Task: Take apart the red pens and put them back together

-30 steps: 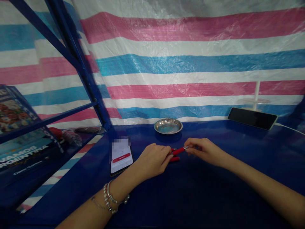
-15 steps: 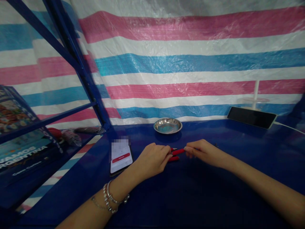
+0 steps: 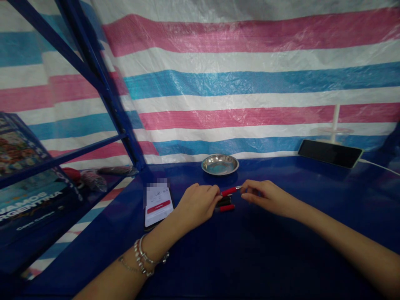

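Observation:
A red pen (image 3: 229, 191) with a silver tip lies between my hands, just above the blue table (image 3: 250, 250). My left hand (image 3: 198, 202) is closed on its left end, the fingers hiding that part. My right hand (image 3: 265, 198) has its bent fingertips at the silver tip, and the thumb sits a little lower. The exact contact there is hard to see. Beneath the held pen, beside my left fingers, lie a black pen (image 3: 225, 201) and a red pen-like piece (image 3: 228, 208). Their left ends are partly hidden by my left hand.
A shallow metal dish (image 3: 220, 165) stands behind my hands. Left of my forearm lies a lit phone (image 3: 158, 204). A dark phone (image 3: 330, 153) with a white cable leans at the back right, before a clear cup with a straw. Blue frame bars (image 3: 93, 79) rise at left.
The red pen's silver tip now shows between my hands, where red reached my right fingers before. My left hand has shifted slightly left, uncovering the black pen below.

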`<state>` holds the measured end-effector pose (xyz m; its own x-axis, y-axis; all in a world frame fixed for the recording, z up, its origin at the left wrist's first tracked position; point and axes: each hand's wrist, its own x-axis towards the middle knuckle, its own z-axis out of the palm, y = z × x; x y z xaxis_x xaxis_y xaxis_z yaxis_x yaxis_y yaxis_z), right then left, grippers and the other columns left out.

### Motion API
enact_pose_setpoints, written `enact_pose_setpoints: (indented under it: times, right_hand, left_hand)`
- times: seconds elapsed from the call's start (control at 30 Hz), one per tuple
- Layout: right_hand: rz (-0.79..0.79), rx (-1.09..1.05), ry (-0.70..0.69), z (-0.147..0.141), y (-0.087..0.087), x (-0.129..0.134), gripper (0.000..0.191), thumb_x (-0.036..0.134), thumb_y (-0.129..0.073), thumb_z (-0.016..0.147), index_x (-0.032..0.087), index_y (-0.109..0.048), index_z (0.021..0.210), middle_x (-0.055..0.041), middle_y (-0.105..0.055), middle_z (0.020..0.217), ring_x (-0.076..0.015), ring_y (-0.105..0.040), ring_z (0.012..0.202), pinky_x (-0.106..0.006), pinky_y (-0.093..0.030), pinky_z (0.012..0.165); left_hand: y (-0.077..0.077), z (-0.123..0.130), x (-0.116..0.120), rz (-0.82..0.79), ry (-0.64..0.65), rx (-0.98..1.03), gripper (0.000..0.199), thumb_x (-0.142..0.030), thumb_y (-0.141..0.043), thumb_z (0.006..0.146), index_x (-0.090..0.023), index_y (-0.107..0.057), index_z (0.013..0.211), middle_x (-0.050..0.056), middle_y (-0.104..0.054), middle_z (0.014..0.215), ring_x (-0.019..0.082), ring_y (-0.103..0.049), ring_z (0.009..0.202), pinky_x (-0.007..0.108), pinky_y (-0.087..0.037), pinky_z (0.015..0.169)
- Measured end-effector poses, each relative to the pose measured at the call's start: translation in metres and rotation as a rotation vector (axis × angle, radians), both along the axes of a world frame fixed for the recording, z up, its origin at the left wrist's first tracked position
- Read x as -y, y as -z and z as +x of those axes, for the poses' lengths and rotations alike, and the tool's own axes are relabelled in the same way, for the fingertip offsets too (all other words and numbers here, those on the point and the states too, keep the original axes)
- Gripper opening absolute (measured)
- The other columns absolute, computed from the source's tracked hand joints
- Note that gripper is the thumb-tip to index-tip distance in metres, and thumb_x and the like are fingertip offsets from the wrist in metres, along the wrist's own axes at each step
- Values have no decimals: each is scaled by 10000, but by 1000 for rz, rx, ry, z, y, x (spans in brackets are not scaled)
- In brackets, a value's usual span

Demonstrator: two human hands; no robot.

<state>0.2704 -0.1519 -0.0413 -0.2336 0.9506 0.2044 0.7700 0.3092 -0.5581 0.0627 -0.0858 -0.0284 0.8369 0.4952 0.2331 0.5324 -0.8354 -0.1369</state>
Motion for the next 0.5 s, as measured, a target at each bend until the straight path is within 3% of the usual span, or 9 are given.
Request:
enact_pose_setpoints:
  times: [0.2, 0.37, 0.5]
  right_hand:
    - [118, 134, 203, 24, -5, -4, 208, 349, -417, 802, 174, -530, 814, -18, -547, 679, -122, -494, 612, -232, -343, 577]
    - [110, 270, 292, 43, -2, -11, 183, 302, -437, 784, 180, -567, 825, -34, -566, 742, -141, -507, 657, -246, -352, 596]
    - [86, 341, 305, 51, 12, -18, 239, 318, -479, 763, 162, -585, 911, -64, -569, 819, -173, -518, 758, -268, -371, 683]
  left_hand:
    - [6, -7, -24, 3, -203, -29, 216, -280, -321, 855, -159, -500, 868, 57, -589, 794, 214, -558, 737, 304, -384, 593]
    - [17, -10, -36, -53, -198, -45, 214, -306, -339, 848, -185, -515, 866, 53, -584, 806, 215, -559, 770, 287, -391, 583]
    - [18, -10, -36, -111, -170, -53, 173, -278, -365, 838, -216, -518, 887, 33, -578, 837, 197, -556, 806, 262, -395, 584]
